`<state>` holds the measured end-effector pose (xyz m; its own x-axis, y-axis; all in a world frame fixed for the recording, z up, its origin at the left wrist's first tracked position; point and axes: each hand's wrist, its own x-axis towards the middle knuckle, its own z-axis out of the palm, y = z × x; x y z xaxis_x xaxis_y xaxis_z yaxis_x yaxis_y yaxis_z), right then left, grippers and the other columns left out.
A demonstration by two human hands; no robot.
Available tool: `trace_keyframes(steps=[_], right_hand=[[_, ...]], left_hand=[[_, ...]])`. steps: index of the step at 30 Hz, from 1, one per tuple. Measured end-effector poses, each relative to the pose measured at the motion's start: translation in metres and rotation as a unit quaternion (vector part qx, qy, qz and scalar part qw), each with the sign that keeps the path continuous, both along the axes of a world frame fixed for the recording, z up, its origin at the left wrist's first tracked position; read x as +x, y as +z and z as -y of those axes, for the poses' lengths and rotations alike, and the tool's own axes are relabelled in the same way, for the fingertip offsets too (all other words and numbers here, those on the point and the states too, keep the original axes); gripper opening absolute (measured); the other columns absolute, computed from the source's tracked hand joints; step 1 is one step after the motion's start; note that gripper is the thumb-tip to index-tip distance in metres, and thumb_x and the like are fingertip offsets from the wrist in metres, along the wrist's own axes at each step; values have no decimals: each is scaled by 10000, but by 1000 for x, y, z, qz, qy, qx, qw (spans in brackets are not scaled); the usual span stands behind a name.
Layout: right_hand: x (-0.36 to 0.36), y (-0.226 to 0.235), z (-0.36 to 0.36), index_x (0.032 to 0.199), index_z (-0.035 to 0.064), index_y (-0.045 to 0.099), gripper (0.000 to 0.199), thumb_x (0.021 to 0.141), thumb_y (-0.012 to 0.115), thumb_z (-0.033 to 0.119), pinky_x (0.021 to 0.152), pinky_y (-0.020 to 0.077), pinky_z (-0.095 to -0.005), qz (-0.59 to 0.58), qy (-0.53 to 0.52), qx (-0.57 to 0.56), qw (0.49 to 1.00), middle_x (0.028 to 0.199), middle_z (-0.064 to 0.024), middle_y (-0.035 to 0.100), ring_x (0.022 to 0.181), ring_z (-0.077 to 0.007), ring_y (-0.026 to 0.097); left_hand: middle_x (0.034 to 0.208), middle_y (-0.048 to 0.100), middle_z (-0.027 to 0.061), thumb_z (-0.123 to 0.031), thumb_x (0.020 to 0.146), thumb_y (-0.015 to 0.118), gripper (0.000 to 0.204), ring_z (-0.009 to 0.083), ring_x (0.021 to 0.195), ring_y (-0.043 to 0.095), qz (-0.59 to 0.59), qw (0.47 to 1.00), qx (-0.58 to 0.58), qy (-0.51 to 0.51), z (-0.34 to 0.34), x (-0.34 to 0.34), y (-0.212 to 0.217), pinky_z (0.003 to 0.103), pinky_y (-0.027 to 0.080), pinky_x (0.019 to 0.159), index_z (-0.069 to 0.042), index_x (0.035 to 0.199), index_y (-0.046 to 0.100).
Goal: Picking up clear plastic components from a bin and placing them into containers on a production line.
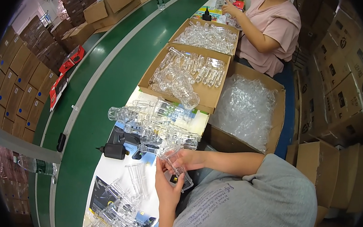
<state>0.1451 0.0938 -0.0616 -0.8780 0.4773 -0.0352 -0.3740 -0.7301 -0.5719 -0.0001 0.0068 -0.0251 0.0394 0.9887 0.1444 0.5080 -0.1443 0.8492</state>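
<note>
Both my hands are closed around a clear plastic part (pixel 186 183), tube-like with a wider end, held at the table's edge close to my body. My left hand (pixel 169 188) grips it from the lower side, thumb along it. My right hand (pixel 188 159) has its fingers bent around the upper side. Several assembled-looking clear plastic pieces (pixel 159 131) lie just beyond my right hand. Beyond my left hand rests a clear tube-shaped piece (pixel 136 178), with a pile of similar clear parts (pixel 116 213) nearer the lower edge. A black bottle with a pointed nozzle (pixel 114 151) lies on its side.
Cardboard trays of clear parts (pixel 150 75) (pixel 233 49) stand at the far end. A box of clear plastic bags (pixel 245 110) is beside them. A green conveyor (pixel 92 106) runs along the left. A co-worker in pink (pixel 269 30) sits further up; stacked cartons (pixel 341 83) line the right.
</note>
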Motion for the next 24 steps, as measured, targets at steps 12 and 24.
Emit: trace_keyframes(steps=[12, 24], right_hand=[[-4, 70, 28, 1095, 62, 491, 587, 623, 806, 215, 848, 430, -308, 227, -178, 447, 847, 988, -71, 570, 974, -171, 552], [-22, 10, 29, 1094, 21, 545, 647, 552, 846, 204, 785, 481, -297, 227, -351, 461, 783, 965, -89, 601, 867, -175, 605]], left_hand=[[1222, 498, 168, -102, 652, 720, 565, 309, 1207, 426, 111, 991, -76, 8, -4, 0, -7, 380, 309, 1043, 23, 1159, 504], [1291, 458, 189, -191, 707, 695, 513, 366, 1233, 382, -139, 990, 24, 1, -9, -6, -17, 457, 293, 1006, -30, 1165, 531]])
